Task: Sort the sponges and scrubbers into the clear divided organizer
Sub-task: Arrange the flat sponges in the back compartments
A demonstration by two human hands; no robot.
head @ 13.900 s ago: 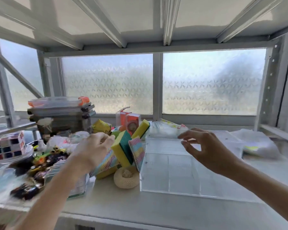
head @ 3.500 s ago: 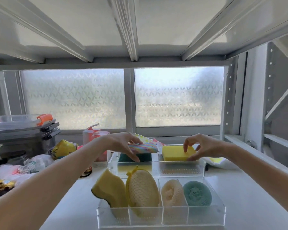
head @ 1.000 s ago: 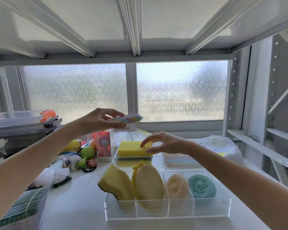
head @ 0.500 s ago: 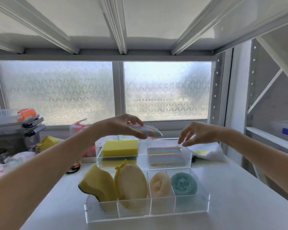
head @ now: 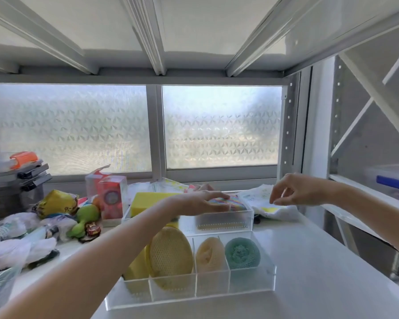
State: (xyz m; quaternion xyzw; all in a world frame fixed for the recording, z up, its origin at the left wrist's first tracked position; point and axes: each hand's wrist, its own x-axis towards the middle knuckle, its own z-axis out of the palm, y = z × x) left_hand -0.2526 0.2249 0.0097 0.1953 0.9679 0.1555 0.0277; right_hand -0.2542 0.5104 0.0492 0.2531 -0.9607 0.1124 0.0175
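The clear divided organizer [head: 251, 288] stands on the white shelf in front of me. Its front row holds a yellow sponge [head: 136, 265], a yellow mesh scrubber [head: 171, 256], a beige scrubber [head: 209, 252] and a teal scrubber [head: 242, 252]. A yellow block sponge [head: 148, 201] lies in the back left compartment. My left hand [head: 200, 202] lies palm down on a rainbow-striped sponge [head: 236, 203] at the top of the back right compartment, fingers curled over its near edge. My right hand [head: 295, 189] hovers to the right above a white cloth, fingers apart and holding nothing.
A white cloth with yellow print [head: 270, 203] lies right of the organizer. Left of it are a red box [head: 112, 196], a green toy [head: 83, 217], a small red car [head: 93, 229], plastic bags [head: 14, 242] and stacked trays [head: 14, 173]. A frosted window closes the back.
My left hand has come down with the striped sponge onto the back right compartment. My right hand has drifted further right and slightly lower. The camera has shifted left.
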